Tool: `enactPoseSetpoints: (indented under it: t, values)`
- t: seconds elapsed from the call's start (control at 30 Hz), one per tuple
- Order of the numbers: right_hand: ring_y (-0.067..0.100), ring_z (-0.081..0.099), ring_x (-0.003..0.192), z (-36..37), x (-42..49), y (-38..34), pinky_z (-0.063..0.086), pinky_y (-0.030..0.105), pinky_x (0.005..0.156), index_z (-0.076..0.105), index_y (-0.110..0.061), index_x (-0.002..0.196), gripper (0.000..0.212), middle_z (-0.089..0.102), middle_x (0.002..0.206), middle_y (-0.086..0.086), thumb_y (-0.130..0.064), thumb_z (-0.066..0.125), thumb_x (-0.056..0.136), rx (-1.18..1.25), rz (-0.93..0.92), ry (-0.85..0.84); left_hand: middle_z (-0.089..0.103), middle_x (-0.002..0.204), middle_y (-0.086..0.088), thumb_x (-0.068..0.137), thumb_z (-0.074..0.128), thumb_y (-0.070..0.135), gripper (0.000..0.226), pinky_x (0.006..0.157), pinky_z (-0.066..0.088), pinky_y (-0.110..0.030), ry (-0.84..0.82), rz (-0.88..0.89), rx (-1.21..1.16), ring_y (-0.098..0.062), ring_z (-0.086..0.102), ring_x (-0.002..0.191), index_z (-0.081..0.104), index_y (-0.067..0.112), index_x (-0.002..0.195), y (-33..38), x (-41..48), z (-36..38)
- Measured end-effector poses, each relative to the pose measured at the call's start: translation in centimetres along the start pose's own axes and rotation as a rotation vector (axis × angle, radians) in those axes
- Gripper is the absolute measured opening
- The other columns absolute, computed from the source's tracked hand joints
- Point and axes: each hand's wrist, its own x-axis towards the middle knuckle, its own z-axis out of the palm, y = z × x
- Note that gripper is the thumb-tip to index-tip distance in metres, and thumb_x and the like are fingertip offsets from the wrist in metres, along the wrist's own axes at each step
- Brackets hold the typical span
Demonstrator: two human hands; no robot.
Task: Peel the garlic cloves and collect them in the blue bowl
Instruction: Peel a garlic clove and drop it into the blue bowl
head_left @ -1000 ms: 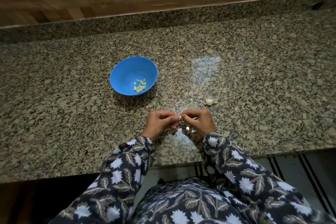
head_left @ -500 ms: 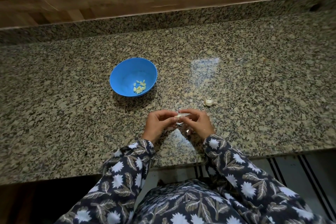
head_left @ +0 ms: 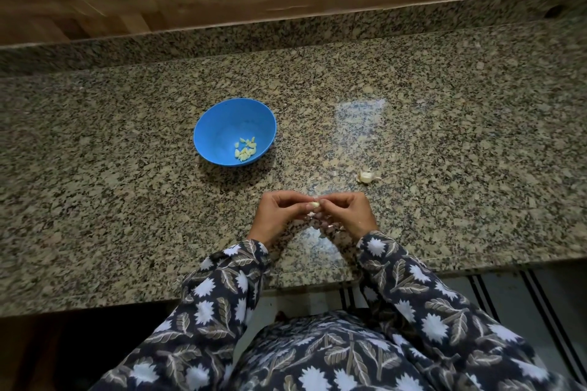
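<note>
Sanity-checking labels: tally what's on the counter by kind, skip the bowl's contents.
blue bowl: 1
garlic clove pinched between both hands: 1
garlic piece lying on the counter: 1
hands: 2, left hand and right hand
Total: 5

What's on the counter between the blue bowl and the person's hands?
The head view shows only bare speckled granite countertop between the round blue bowl and the left hand and right hand, which pinch a pale garlic clove.
</note>
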Motion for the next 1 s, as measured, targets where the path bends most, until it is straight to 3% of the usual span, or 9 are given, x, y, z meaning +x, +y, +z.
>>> enactPoseSetpoints:
  t: [0.13, 0.33, 0.63, 0.8, 0.93, 1.0]
  values:
    - [0.012, 0.067, 0.058, 0.2, -0.2, -0.4, 0.054, 0.019, 0.052, 0.063, 0.009, 0.098, 0.015, 0.07, 0.065, 0.002, 0.003, 0.056, 0.086, 0.18, 0.096, -0.045, 0.073, 0.076, 0.003, 0.075, 0.069, -0.008, 0.019, 0.065, 0.055, -0.019, 0.052, 0.018, -0.019, -0.009, 0.068, 0.071, 0.071, 0.005, 0.088, -0.1, 0.0, 0.1]
    - [0.01, 0.066, 0.057, 0.1, -0.1, -0.6, 0.055, 0.019, 0.055, 0.06, 0.014, 0.102, 0.019, 0.07, 0.063, 0.002, 0.005, 0.054, 0.087, 0.145, 0.127, -0.075, 0.072, 0.086, -0.007, 0.075, 0.072, -0.002, 0.015, 0.07, 0.056, -0.022, 0.13, 0.071, 0.096, -0.016, 0.069, 0.079, 0.073, 0.006, 0.088, -0.8, 0.1, 0.3]
    - [0.009, 0.066, 0.054, 0.0, 0.2, -0.8, 0.055, 0.018, 0.056, 0.057, 0.017, 0.105, 0.02, 0.068, 0.058, 0.001, 0.01, 0.049, 0.088, 0.134, 0.088, -0.072, 0.072, 0.085, -0.01, 0.074, 0.069, -0.01, 0.017, 0.075, 0.056, -0.025, 0.103, 0.038, -0.071, -0.017, 0.069, 0.08, 0.071, -0.002, 0.089, -0.8, 0.3, 0.5]
    - [0.008, 0.063, 0.049, 0.1, 0.3, -1.2, 0.054, 0.017, 0.052, 0.057, 0.017, 0.104, 0.02, 0.065, 0.054, 0.001, 0.01, 0.049, 0.088, 0.107, 0.142, -0.084, 0.073, 0.078, 0.001, 0.074, 0.067, -0.012, 0.02, 0.07, 0.055, -0.02, 0.075, 0.01, -0.105, -0.011, 0.069, 0.076, 0.069, -0.005, 0.093, -1.1, 0.2, 0.5]
    - [0.011, 0.061, 0.047, 0.7, 0.3, -0.9, 0.051, 0.019, 0.047, 0.061, 0.014, 0.094, 0.014, 0.064, 0.058, 0.008, 0.008, 0.049, 0.089, 0.174, 0.269, -0.026, 0.072, 0.079, -0.002, 0.075, 0.067, -0.012, 0.019, 0.063, 0.054, -0.018, 0.097, -0.016, -0.094, -0.01, 0.068, 0.072, 0.069, -0.006, 0.093, -1.4, 0.3, 0.6]
    - [0.015, 0.061, 0.055, 1.3, 0.3, -0.8, 0.05, 0.021, 0.052, 0.067, 0.002, 0.087, 0.014, 0.065, 0.069, 0.012, 0.002, 0.053, 0.089, -0.049, 0.265, 0.069, 0.072, 0.081, -0.005, 0.075, 0.069, -0.009, 0.016, 0.064, 0.056, -0.02, 0.137, -0.016, -0.063, -0.014, 0.069, 0.075, 0.071, -0.002, 0.088, -1.7, 0.1, 0.9]
